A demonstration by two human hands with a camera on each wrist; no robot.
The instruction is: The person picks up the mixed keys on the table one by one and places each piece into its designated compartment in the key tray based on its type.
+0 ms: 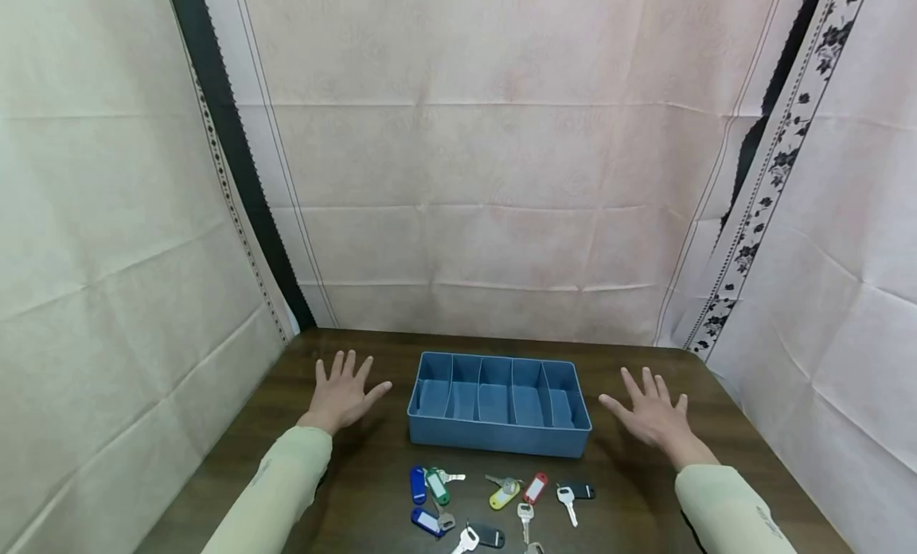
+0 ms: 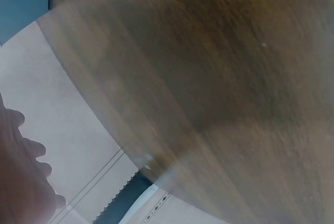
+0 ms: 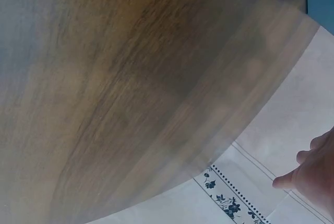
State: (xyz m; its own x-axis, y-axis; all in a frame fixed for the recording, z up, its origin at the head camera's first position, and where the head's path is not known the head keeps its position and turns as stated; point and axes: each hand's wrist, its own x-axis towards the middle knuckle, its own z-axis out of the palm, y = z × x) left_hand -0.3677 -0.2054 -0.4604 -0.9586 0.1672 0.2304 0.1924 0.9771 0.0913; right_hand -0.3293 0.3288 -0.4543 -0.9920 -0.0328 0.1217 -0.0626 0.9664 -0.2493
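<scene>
A blue box (image 1: pixel 499 437) with several compartments in a row stands between my two hands on the brown table. My left hand (image 1: pixel 344 395), fingers spread, hovers to the left of the box and holds nothing. To the right of it my right hand (image 1: pixel 653 415) is spread as well, holding nothing. In front of the box lie keys with colored tags: blue tags (image 1: pixel 418 485), a green tag (image 1: pixel 438 487), a yellow tag (image 1: pixel 505 496), a red tag (image 1: pixel 535 488) and black tags (image 1: pixel 489 536). A silver key (image 1: pixel 567 502) lies beside the right-hand black tag.
The dark wooden table (image 1: pixel 387 355) has a rounded far edge. White cloth curtains (image 1: pixel 501 180) hang behind it and on both sides, with a floral border (image 1: pixel 777 168) at right. Some keys (image 1: pixel 466 540) lie near the bottom of the head view.
</scene>
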